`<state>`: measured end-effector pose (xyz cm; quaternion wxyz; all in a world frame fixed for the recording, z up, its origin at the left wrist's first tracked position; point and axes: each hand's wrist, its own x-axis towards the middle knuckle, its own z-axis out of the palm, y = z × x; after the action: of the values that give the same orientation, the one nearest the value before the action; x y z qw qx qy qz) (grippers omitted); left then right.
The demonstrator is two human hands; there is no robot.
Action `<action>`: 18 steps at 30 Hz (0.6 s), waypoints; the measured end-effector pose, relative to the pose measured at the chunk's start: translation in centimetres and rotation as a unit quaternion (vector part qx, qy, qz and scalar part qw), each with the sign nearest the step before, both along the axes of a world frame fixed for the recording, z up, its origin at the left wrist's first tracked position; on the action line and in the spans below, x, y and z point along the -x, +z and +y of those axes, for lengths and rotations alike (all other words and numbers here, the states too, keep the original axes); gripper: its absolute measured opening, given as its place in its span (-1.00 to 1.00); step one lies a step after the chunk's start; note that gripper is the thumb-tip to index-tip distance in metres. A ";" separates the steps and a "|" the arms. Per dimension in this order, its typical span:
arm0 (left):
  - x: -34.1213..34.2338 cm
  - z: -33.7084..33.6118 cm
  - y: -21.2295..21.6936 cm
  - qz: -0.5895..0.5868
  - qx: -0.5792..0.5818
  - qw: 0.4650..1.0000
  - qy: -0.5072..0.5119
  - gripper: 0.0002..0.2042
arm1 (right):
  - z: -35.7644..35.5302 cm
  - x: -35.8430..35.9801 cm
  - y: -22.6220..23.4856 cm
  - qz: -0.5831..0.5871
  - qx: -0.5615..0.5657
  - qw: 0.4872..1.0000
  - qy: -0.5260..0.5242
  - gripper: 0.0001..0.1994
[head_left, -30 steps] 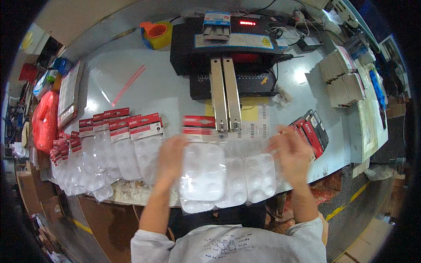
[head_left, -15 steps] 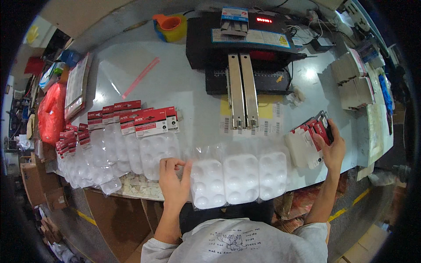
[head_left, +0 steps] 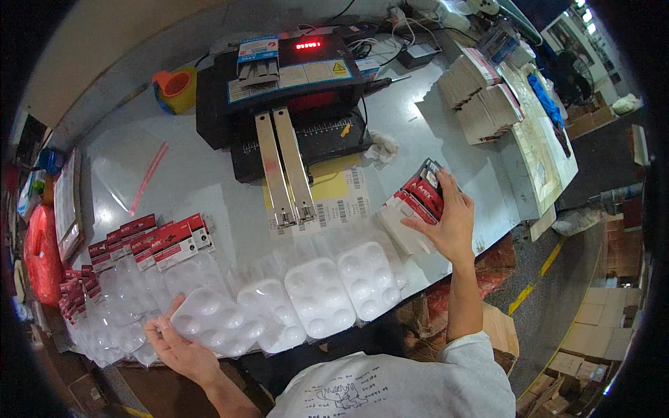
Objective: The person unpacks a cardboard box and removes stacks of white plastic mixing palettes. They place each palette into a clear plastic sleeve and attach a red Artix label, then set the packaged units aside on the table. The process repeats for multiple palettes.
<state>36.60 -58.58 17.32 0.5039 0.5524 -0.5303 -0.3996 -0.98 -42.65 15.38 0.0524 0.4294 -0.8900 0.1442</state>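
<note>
A white plastic paint palette (head_left: 209, 317) with round wells is pinched at its left edge by my left hand (head_left: 182, 352), thumb on top and other fingers partly behind. It overlaps the leftmost of several bagged palettes (head_left: 322, 296) lying in a row along the front table edge. To the right, my right hand (head_left: 451, 219) is closed around a stack of red, black and white header cards (head_left: 421, 198), its thumb across the front. More palettes with red header cards (head_left: 174, 244) lie overlapped in a pile to the left.
A black sealing machine (head_left: 286, 90) with two metal arms (head_left: 284, 171) stands at the back. Near it are an orange and yellow cup (head_left: 175, 90) and crumpled white tissue (head_left: 382, 148). Card stacks (head_left: 481, 104) sit at the right, a red bag (head_left: 43, 244) at the far left.
The whole view has turned and shifted. My left hand has moved left and now holds a palette tilted over the row. My right hand stays on the card stack.
</note>
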 end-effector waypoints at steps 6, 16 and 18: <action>3.9 1.6 0.6 0.102 -0.161 0.962 -0.194 -0.76 | -0.4 -1.8 0.8 -0.010 0.099 0.995 -0.022 -0.26; 9.3 3.7 0.7 0.116 -0.320 0.838 -0.426 -0.75 | -5.8 -8.2 4.8 -0.169 0.158 0.937 0.261 -0.56; 9.2 3.8 0.6 0.082 -0.316 0.847 -0.420 -0.78 | -6.9 -8.9 4.3 -0.201 0.092 0.936 0.275 -0.58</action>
<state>27.39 -54.81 17.92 0.1280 0.3712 -0.5135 -0.7630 7.96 -49.53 19.71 -0.1297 0.6124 -0.7122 0.3177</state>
